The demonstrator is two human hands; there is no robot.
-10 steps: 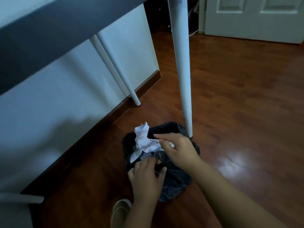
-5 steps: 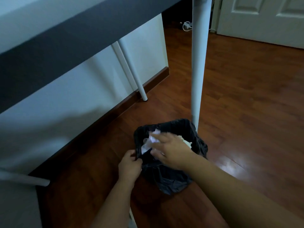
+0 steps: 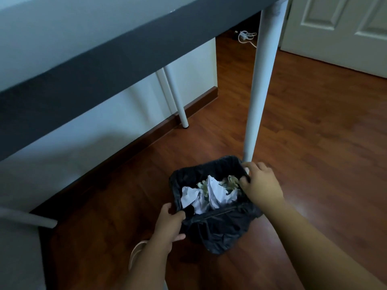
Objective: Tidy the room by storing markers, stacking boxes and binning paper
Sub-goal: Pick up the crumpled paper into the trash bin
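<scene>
bin point(image 3: 217, 231) sits on the floor point(image 3: 314, 164) at 6 o'clock in the head view, lined with a black bag, just beside the foot of the near table leg point(image 3: 259, 91) at its 1 o'clock. paper point(image 3: 211, 192) lies inside, several crumpled white wads below the rim, with some greenish scraps at the 1 o'clock side; nothing pokes over the edge. left hand point(image 3: 169, 223) grips the rim at the bin's 8 o'clock, thumb on top and fingers curled under the bag fold; judged purpose: steadies the light bin and keeps the mouth open. right hand point(image 3: 260, 183) is at the rim's 2 o'clock, fingers bent and a little spread over the edge, thumb tip on the inner side touching the bag; it holds no paper. whether it pinches the bag or only rests on it i cannot tell. judged purpose: both hands frame the mouth from opposite corners, either to square the bag or to shift the bin. table point(image 3: 104, 59) overhangs at 11 o'clock, far leg point(image 3: 178, 101) by the skirting at 12 o'clock, so the bin stands partly tucked under the edge, out of the walkway. judgement: the binning part looks done or nearly so. door point(image 3: 345, 28) at 2 o'clock; a white cable point(image 3: 247, 36) lies on the floor at 12 o'clock.
</scene>
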